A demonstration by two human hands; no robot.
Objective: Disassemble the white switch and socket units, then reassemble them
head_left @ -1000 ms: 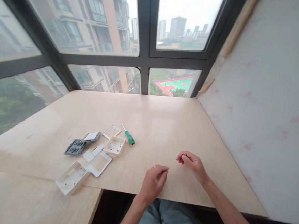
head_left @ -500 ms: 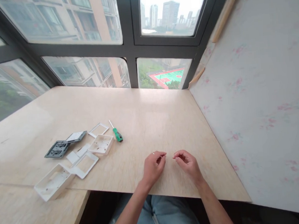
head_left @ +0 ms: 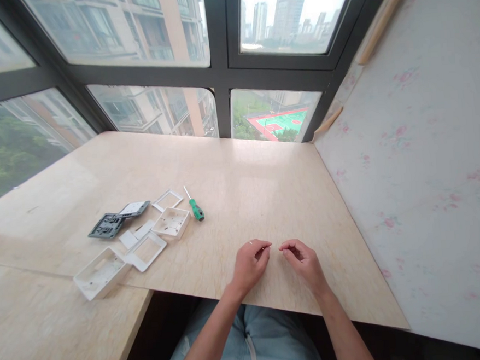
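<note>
My left hand (head_left: 252,264) rests over the pale tabletop (head_left: 241,202), fingers curled and thumb and fingertips brought together. A ring shows on one finger. Just to its right, my right hand (head_left: 305,263) is in a similar pinch, its fingertips facing the left ones across a small gap. Whether either pinch has something tiny in it, I cannot make out. Nearest the hands among the tabletop things lies a green-handled screwdriver (head_left: 197,210), shaft pointing away. Left of it stands a small square white mounting box (head_left: 177,228).
Farther left lie two white frames (head_left: 163,243) (head_left: 176,191), small white plates (head_left: 129,240), grey switch panels (head_left: 107,226) and a longer white box (head_left: 95,289). A papered wall (head_left: 419,162) bounds the right; windows (head_left: 220,71) stand behind. The table's front edge (head_left: 182,295) is near my lap.
The view has turned slightly left, so the table things appear farther right. My hands stay pinched, and the gap between their fingertips looks a little narrower.
</note>
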